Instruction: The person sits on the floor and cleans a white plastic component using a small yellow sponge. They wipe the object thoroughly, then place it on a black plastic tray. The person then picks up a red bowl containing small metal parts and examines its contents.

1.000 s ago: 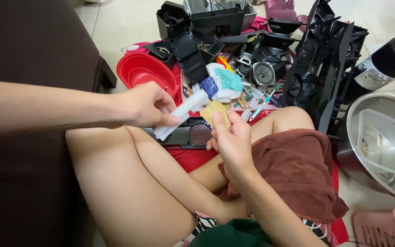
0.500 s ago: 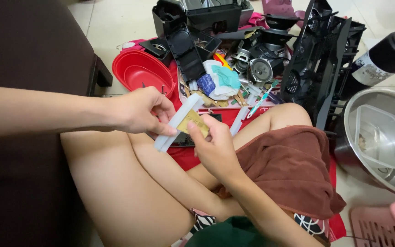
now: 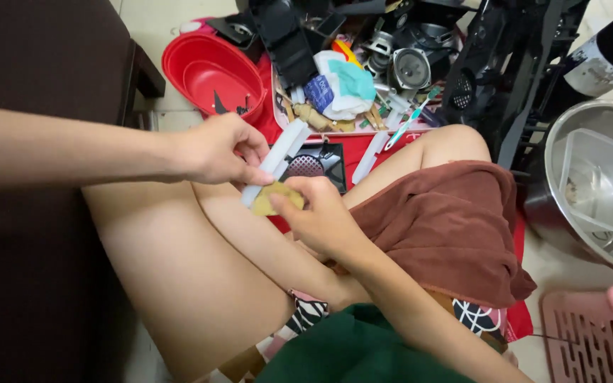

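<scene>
Hands working a white strip over bare knees.

Left hand [image 3: 216, 149] pinches the white strip [image 3: 276, 162] near its middle, holding it slanted above the thighs. Right hand [image 3: 318, 213] presses a yellow pad [image 3: 275, 198] against the strip's lower end, fingers closed on the pad. Beyond the strip lie a red bowl [image 3: 211, 71], a second white bar [image 3: 365, 157], a speaker [image 3: 410, 69] and black plastic parts.

glossy red plastic bowl [image 3: 211, 71]; shiny steel basin [image 3: 590, 184]; soft brown cloth [image 3: 448, 227]
</scene>
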